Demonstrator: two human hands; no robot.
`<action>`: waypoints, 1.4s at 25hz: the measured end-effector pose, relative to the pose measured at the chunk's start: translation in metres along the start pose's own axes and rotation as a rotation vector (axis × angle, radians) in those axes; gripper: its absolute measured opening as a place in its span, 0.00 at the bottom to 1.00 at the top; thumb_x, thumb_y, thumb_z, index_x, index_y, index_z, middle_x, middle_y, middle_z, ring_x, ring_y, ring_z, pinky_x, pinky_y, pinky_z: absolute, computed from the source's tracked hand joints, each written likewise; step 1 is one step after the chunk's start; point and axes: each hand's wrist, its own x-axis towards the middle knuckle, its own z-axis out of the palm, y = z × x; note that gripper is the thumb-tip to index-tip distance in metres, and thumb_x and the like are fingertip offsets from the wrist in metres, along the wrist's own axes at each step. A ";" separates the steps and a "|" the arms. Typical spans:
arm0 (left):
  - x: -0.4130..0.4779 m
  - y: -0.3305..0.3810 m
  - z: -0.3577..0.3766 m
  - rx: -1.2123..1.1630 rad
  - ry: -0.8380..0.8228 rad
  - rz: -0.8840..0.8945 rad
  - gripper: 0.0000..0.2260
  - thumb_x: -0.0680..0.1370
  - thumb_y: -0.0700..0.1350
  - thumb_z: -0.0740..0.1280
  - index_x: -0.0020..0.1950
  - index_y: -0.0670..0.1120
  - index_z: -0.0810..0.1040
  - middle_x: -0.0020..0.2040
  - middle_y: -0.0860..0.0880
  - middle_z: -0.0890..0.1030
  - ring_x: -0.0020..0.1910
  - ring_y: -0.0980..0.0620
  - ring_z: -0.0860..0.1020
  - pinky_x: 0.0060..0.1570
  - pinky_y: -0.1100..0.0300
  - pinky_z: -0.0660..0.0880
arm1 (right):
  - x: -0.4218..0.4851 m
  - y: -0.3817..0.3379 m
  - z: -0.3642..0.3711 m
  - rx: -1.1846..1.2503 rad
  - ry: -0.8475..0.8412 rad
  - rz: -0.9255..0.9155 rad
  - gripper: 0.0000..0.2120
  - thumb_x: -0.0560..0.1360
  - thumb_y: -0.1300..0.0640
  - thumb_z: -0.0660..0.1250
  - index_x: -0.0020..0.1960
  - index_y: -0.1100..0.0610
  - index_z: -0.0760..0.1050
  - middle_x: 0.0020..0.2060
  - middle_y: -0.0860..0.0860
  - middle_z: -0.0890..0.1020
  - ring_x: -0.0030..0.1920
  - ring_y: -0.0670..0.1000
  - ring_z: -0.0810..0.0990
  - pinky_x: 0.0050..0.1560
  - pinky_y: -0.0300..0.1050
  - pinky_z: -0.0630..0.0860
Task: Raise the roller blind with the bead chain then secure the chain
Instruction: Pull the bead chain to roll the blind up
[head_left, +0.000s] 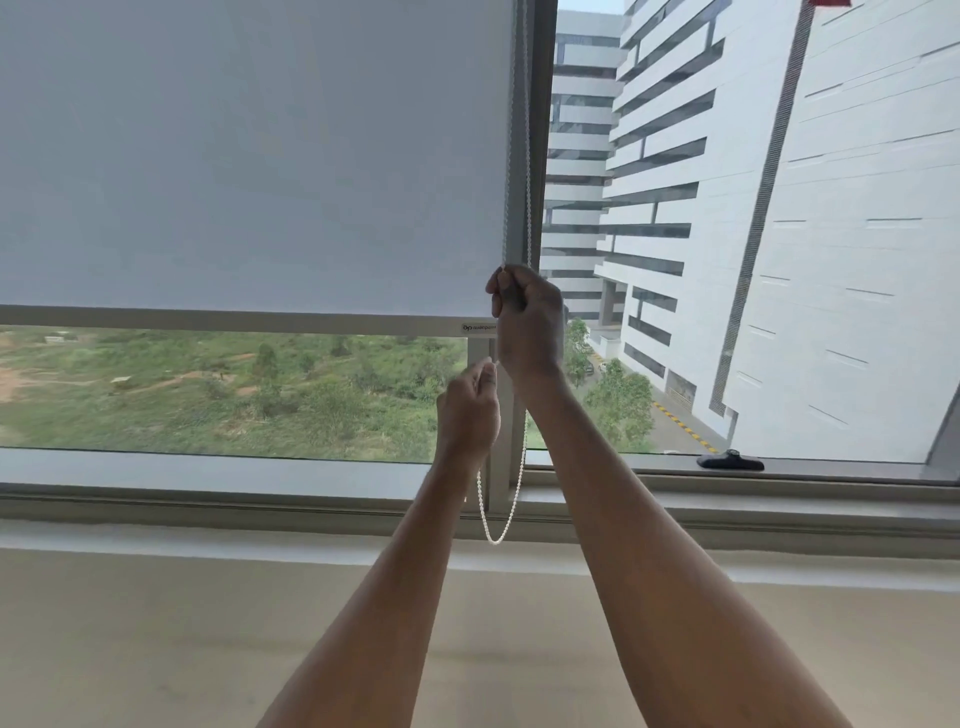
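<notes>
A pale grey roller blind covers most of the left window pane; its bottom bar hangs a little above the sill, leaving a strip of glass open. A white bead chain runs down the blind's right edge along the window post and ends in a loop below the sill. My right hand is closed around the chain at the height of the bottom bar. My left hand grips the chain just below it, slightly to the left.
The window frame post stands right behind the chain. A black window handle lies on the right pane's lower frame. The sill and a beige wall run below. Buildings and green land show outside.
</notes>
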 end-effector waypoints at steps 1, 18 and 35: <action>0.004 0.006 -0.003 0.012 0.045 0.017 0.19 0.88 0.49 0.58 0.75 0.44 0.78 0.68 0.44 0.84 0.69 0.48 0.82 0.72 0.47 0.77 | -0.008 0.008 0.000 -0.009 -0.002 0.012 0.15 0.83 0.65 0.61 0.39 0.58 0.77 0.28 0.46 0.73 0.27 0.39 0.68 0.30 0.35 0.65; 0.088 0.119 -0.013 -0.538 0.031 0.209 0.14 0.88 0.40 0.59 0.51 0.44 0.83 0.35 0.50 0.76 0.30 0.57 0.68 0.30 0.66 0.64 | -0.113 0.103 -0.005 -0.103 -0.079 0.209 0.20 0.83 0.65 0.63 0.35 0.49 0.72 0.28 0.44 0.71 0.29 0.42 0.67 0.33 0.35 0.66; 0.026 -0.016 0.019 -0.417 0.015 0.038 0.16 0.85 0.36 0.61 0.38 0.43 0.75 0.31 0.54 0.71 0.31 0.57 0.65 0.33 0.58 0.62 | 0.010 0.025 -0.007 0.012 -0.074 0.119 0.10 0.86 0.58 0.59 0.59 0.54 0.80 0.50 0.56 0.87 0.45 0.59 0.85 0.46 0.47 0.83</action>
